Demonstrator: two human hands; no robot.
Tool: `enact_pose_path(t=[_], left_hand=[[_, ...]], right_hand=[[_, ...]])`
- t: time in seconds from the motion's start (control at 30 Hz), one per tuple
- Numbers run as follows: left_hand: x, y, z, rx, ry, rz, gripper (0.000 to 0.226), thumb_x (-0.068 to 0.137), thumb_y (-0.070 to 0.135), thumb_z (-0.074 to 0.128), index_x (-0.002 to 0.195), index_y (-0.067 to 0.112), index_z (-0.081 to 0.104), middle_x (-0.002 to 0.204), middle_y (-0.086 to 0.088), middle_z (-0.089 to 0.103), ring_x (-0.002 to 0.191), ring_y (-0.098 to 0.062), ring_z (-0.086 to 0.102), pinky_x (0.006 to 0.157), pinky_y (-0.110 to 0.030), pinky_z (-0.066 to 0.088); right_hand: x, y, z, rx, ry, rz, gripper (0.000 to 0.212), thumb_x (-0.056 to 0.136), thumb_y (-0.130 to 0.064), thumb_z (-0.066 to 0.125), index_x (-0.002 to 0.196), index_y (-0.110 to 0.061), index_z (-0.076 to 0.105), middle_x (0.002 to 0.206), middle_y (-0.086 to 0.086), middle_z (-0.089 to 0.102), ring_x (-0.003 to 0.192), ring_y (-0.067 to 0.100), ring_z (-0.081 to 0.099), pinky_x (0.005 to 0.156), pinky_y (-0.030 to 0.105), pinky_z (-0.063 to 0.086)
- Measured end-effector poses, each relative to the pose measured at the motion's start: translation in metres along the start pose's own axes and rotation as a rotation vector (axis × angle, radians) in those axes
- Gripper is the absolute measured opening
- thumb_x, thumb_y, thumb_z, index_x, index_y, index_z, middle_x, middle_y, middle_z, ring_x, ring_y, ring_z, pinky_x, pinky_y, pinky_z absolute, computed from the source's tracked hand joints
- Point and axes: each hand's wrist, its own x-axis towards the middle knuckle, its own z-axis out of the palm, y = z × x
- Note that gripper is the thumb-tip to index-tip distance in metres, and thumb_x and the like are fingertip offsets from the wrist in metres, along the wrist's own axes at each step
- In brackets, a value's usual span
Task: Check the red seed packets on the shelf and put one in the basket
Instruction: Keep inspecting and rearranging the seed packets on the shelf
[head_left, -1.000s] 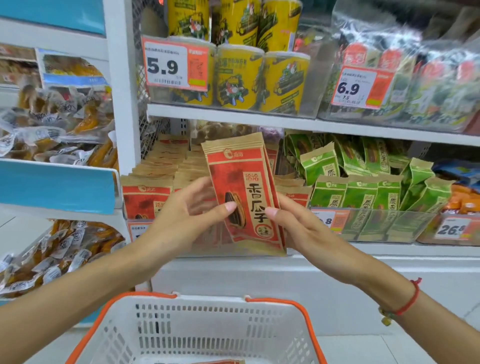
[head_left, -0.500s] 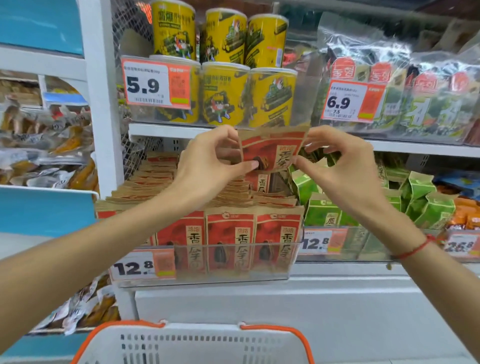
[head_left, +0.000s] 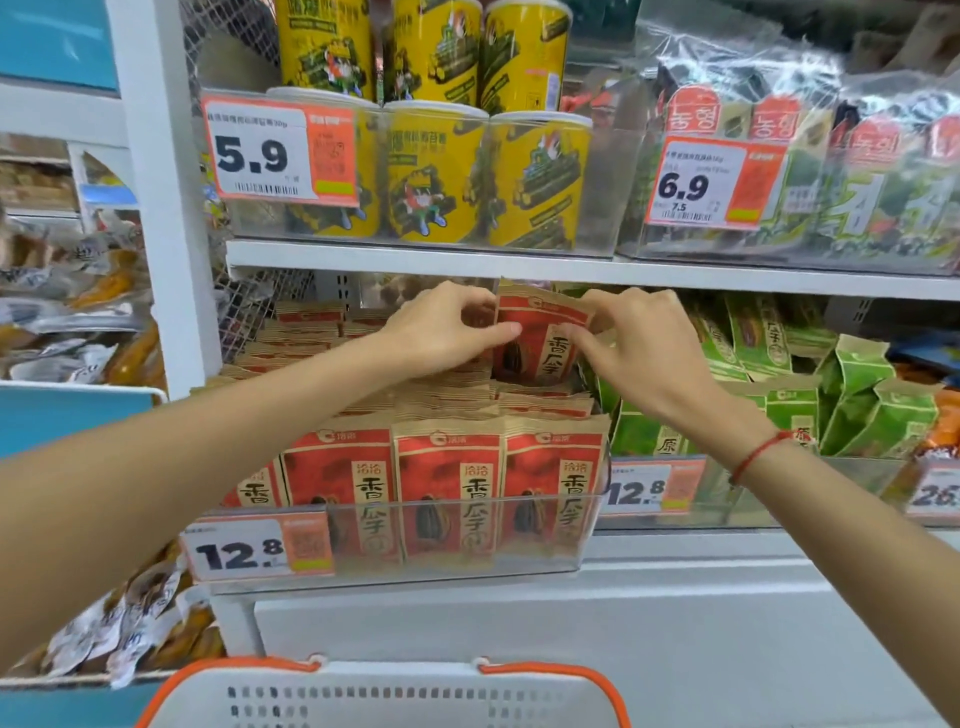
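Note:
Red and kraft-brown seed packets (head_left: 447, 493) stand in rows inside a clear tray (head_left: 587, 535) on the middle shelf. Both my hands reach deep over those rows to one red packet (head_left: 540, 338) held upright at the back, its lower part sunk among the others. My left hand (head_left: 441, 327) pinches its left edge and my right hand (head_left: 639, 343) pinches its top right corner. The white basket (head_left: 384, 696) with orange handles shows only its rim at the bottom edge.
Green seed packets (head_left: 779, 410) fill the tray to the right. Yellow canisters (head_left: 436, 171) and seaweed packs (head_left: 831, 182) stand on the shelf board (head_left: 571, 267) just above my hands. A white upright post (head_left: 166, 197) and bagged snacks (head_left: 78, 312) lie to the left.
A second ago both hands held the packet out in front of the shelf. They lifted it, then carried it back and down into the rear rows of red packets.

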Motion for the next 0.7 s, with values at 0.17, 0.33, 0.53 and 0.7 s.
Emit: enact_pose_path(t=[0.17,0.33,0.53,0.7], left_hand=[[0.010,-0.004,-0.006,0.157,-0.054,0.064,0.034,0.093,0.052,0.050,0.110,0.025,0.065,0.113,0.004,0.067,0.105,-0.018,0.060,0.093,-0.041,0.048],[0.018,-0.003,-0.003,0.361,-0.097,0.119,0.033,0.094,0.052,0.050,0.103,0.025,0.066,0.096,0.004,0.070,0.084,-0.019,0.061,0.071,-0.032,0.046],[0.024,-0.011,0.015,0.433,-0.190,0.094,0.034,0.095,0.049,0.048,0.123,0.034,0.062,0.104,0.002,0.069,0.091,-0.022,0.061,0.070,-0.030,0.042],[0.026,-0.006,0.019,0.434,0.069,0.199,0.021,0.091,0.043,0.059,0.107,0.034,0.071,0.101,0.007,0.070,0.094,-0.017,0.061,0.068,-0.027,0.038]], right_hand=[[0.010,0.006,0.003,-0.080,-0.093,-0.002,0.030,0.099,-0.037,0.043,0.115,-0.015,0.057,0.089,0.001,0.063,0.096,0.025,0.054,0.081,0.033,0.026],[0.013,0.001,0.007,0.018,-0.068,0.063,0.023,0.090,-0.029,0.061,0.110,-0.019,0.053,0.092,0.002,0.069,0.086,0.028,0.061,0.072,0.034,0.033],[0.008,0.000,0.017,-0.211,-0.244,-0.012,0.027,0.099,-0.027,0.044,0.117,-0.029,0.064,0.096,-0.002,0.068,0.103,0.024,0.054,0.088,0.037,0.028],[0.028,-0.001,0.023,-0.299,-0.402,-0.013,0.026,0.099,-0.026,0.046,0.116,-0.034,0.065,0.108,-0.001,0.069,0.106,0.024,0.059,0.091,0.036,0.029]])
